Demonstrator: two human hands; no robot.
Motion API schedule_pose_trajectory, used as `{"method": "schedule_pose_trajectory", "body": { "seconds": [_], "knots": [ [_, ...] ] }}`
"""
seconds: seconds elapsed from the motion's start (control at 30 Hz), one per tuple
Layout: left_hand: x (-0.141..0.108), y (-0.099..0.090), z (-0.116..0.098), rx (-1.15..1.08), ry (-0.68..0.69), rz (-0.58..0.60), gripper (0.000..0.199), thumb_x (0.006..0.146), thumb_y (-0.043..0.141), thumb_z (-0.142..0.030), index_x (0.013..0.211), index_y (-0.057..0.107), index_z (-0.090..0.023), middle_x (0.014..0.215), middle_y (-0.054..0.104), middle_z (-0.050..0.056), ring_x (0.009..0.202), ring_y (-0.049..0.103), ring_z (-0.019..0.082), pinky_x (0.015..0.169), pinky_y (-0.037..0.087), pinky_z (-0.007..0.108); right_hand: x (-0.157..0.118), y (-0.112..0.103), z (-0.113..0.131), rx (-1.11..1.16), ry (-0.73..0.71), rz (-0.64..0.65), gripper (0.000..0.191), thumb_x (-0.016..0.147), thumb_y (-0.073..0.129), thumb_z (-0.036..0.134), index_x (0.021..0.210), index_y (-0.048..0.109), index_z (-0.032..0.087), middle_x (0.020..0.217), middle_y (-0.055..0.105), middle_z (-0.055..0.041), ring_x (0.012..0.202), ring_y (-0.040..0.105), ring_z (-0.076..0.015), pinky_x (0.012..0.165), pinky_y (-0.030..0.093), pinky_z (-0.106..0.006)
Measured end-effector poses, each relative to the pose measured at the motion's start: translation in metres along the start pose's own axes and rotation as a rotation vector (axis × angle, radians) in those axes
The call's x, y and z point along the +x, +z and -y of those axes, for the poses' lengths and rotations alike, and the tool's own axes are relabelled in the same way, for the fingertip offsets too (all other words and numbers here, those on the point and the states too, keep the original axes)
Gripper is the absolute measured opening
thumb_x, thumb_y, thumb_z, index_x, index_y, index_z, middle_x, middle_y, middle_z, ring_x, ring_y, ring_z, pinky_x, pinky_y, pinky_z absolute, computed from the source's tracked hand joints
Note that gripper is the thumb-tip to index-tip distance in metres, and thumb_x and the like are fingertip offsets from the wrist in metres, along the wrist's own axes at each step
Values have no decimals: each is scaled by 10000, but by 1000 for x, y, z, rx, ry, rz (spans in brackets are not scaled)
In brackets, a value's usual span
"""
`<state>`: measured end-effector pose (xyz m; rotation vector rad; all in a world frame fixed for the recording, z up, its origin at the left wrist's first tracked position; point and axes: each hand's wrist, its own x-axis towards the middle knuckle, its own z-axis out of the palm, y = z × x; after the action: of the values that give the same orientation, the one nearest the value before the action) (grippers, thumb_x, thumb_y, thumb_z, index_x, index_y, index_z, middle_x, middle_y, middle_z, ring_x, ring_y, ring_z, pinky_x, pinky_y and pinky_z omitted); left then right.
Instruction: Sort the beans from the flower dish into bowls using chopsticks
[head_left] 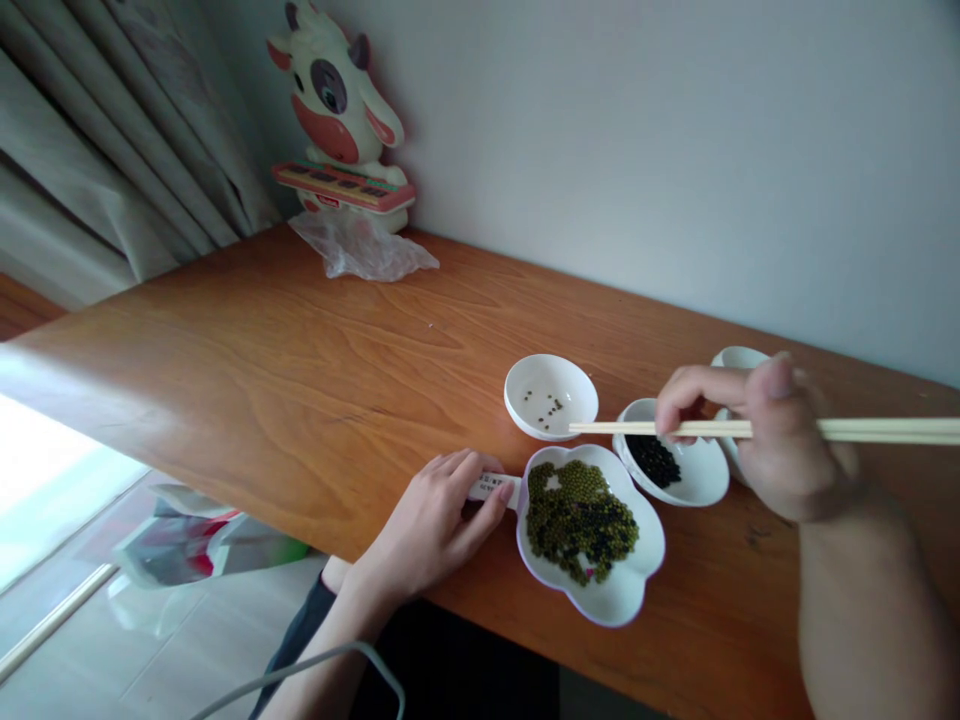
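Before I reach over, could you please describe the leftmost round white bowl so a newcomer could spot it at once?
On the wooden table, find the scalloped, handled dish held by the left hand. Just beyond it, toward the wall, stands the round white bowl. Unlike the neighbouring bowl with its cluster of black beans, it holds only a few small, scattered beans.

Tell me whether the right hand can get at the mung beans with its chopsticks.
Likely yes: the right hand holds the chopsticks with their tips near the flower-shaped dish, which is uncovered, and the left hand grips only its handle, clear of the mung beans.
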<state>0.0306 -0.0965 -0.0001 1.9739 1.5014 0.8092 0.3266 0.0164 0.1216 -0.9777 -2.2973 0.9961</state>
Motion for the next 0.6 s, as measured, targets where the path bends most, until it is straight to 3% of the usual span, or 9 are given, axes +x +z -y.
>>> {"method": "schedule_pose_trajectory", "body": {
  "seconds": [0.1,0.23,0.6],
  "knots": [
    [0,0,0,10,-10,0,255,1090,496,-435,1038,632,-226,975,691,43,907,651,224,882,493,388,1,3,6,7,47,82,693,1084,208,657,837,694,230,779,674,-61,704,605,-209,674,428,-367],
    [-1,0,0,6,-17,29,267,1097,473,-436,1080,634,-223,1021,696,64,935,648,231,900,502,403,6,13,10,-93,63,274,709,1084,190,664,795,655,212,738,653,-44,666,572,-182,672,410,-351],
    [-1,1,3,43,-8,14,290,1091,469,-451,1090,647,-223,1003,713,80,921,669,240,897,546,407,12,31,6,-174,59,301,652,1102,212,615,799,625,212,726,614,-16,673,549,-164,665,377,-332]
  ]
}}
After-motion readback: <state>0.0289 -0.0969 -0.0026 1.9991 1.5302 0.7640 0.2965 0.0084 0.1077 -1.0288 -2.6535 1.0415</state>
